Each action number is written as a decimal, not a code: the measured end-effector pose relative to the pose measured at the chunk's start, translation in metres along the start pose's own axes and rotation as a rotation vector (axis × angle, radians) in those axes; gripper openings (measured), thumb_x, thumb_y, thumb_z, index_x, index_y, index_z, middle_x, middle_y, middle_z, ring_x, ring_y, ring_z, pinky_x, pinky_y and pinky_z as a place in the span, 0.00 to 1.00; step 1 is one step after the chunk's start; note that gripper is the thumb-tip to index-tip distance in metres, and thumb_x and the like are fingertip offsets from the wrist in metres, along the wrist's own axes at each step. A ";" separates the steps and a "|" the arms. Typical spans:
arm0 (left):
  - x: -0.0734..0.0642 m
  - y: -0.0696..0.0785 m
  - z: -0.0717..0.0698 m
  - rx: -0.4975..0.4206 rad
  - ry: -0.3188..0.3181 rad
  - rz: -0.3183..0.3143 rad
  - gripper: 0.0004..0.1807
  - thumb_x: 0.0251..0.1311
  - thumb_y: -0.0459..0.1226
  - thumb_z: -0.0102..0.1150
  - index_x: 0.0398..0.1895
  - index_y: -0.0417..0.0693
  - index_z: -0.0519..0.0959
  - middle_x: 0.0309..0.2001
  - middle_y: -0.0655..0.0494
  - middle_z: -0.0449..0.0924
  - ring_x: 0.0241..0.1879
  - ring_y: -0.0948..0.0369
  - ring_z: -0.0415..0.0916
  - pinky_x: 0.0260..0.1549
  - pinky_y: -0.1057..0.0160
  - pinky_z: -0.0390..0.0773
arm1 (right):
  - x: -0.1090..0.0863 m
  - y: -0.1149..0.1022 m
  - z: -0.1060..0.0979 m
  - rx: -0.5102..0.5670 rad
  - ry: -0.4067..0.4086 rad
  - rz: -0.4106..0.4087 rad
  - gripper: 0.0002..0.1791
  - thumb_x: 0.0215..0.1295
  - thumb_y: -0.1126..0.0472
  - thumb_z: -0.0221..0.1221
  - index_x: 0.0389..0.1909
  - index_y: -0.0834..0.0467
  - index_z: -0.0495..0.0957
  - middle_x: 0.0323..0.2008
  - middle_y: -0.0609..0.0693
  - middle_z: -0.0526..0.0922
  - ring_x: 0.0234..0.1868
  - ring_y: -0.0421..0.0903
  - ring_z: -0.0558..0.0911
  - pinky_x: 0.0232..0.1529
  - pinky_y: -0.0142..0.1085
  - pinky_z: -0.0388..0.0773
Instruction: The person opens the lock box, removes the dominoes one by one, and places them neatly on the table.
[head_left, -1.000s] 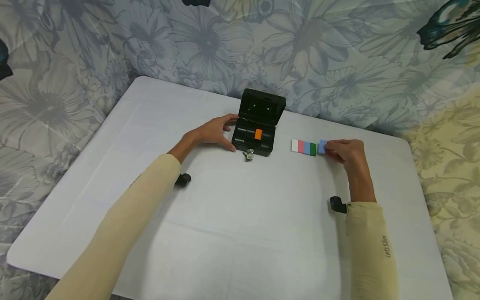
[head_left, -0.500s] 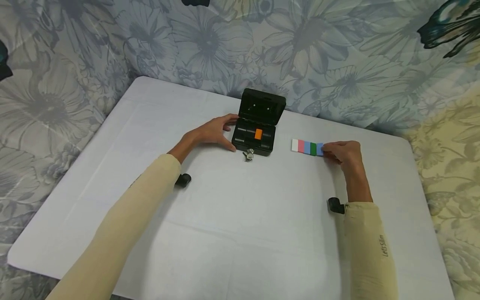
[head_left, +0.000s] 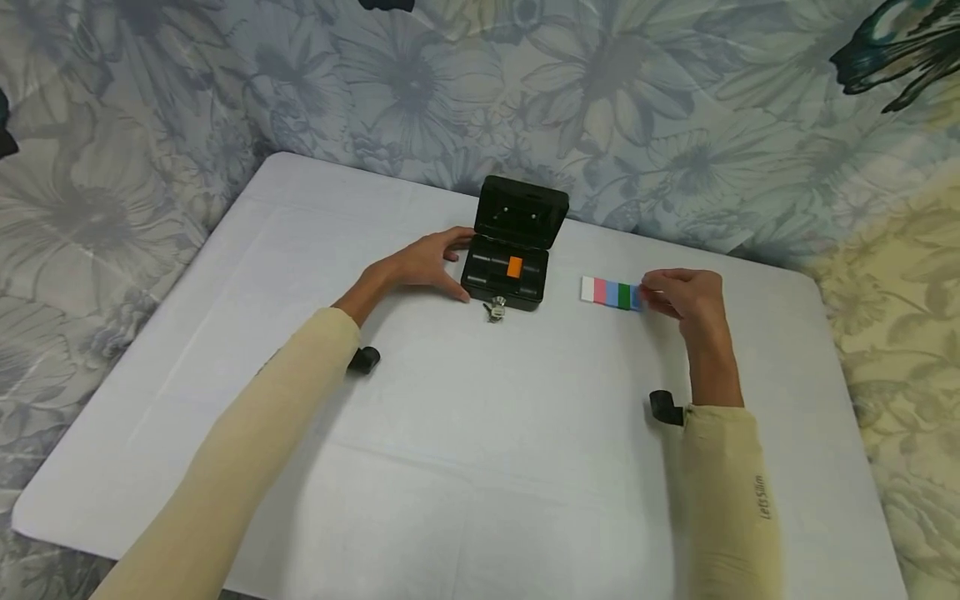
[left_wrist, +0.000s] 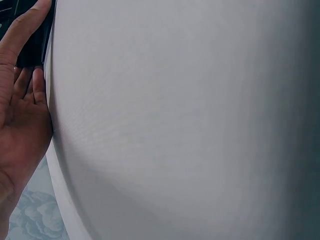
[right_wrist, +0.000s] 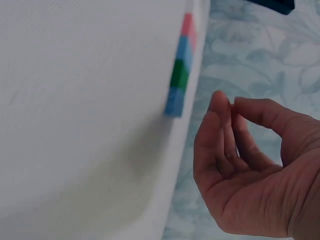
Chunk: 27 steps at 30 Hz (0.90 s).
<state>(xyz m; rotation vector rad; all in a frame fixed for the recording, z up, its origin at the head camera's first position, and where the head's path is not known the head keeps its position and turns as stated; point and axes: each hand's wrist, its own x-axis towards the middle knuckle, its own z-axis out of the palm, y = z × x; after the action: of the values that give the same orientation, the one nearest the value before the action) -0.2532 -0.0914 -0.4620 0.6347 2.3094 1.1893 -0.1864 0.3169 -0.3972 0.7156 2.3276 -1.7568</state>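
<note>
My left hand spans the left end of a black cash box, thumb at the front corner and fingers toward the back. The box lid stands raised. Inside lies an orange block; keys hang from the front lock. To the right, a row of small blocks runs white, pink, blue, green and blue. Just off the row's right end is my right hand. In the right wrist view, its loosely bent fingers hold nothing, apart from the end blue block.
A white cloth covers the table. Behind it hangs a flowered backdrop, close to the table's far edge. Black wrist cameras stick out from both sleeves, one by the left forearm and one by the right forearm.
My right hand has slid a blue block left against the green one, let go of it and lifted slightly. My left hand stays at the cash box.
</note>
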 end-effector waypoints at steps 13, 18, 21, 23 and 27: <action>-0.001 -0.001 0.000 0.001 0.003 -0.008 0.64 0.48 0.42 0.85 0.85 0.55 0.52 0.84 0.50 0.55 0.77 0.47 0.66 0.77 0.50 0.67 | -0.026 -0.033 0.037 0.051 -0.163 -0.129 0.03 0.70 0.61 0.66 0.37 0.55 0.88 0.28 0.41 0.91 0.33 0.38 0.92 0.42 0.29 0.89; -0.001 0.000 0.000 0.000 0.005 -0.011 0.64 0.47 0.43 0.85 0.85 0.56 0.52 0.84 0.51 0.55 0.77 0.47 0.66 0.77 0.50 0.67 | -0.030 -0.040 0.056 0.057 -0.201 -0.151 0.05 0.71 0.62 0.65 0.38 0.58 0.87 0.29 0.43 0.91 0.33 0.40 0.92 0.43 0.32 0.89; -0.001 0.000 0.000 -0.006 0.001 -0.010 0.64 0.48 0.42 0.85 0.85 0.55 0.52 0.84 0.50 0.55 0.77 0.47 0.66 0.77 0.50 0.67 | -0.031 -0.044 0.067 0.054 -0.214 -0.163 0.07 0.71 0.63 0.65 0.40 0.62 0.87 0.29 0.44 0.91 0.33 0.40 0.92 0.43 0.32 0.89; -0.001 0.000 0.000 -0.010 -0.002 -0.008 0.64 0.48 0.42 0.85 0.85 0.55 0.52 0.84 0.50 0.55 0.77 0.47 0.65 0.78 0.50 0.67 | -0.031 -0.046 0.076 0.033 -0.219 -0.173 0.08 0.70 0.63 0.65 0.43 0.64 0.87 0.29 0.43 0.91 0.34 0.39 0.92 0.43 0.32 0.89; -0.001 0.000 -0.001 -0.016 -0.002 -0.009 0.64 0.48 0.42 0.85 0.85 0.56 0.52 0.84 0.50 0.55 0.77 0.47 0.65 0.78 0.50 0.66 | -0.031 -0.050 0.095 -0.019 -0.221 -0.181 0.12 0.68 0.64 0.68 0.48 0.67 0.85 0.29 0.43 0.90 0.33 0.39 0.92 0.46 0.34 0.89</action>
<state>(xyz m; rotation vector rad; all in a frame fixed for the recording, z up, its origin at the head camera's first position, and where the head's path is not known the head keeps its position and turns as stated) -0.2527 -0.0920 -0.4612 0.6190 2.2968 1.2014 -0.1977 0.2087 -0.3714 0.2970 2.3154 -1.7791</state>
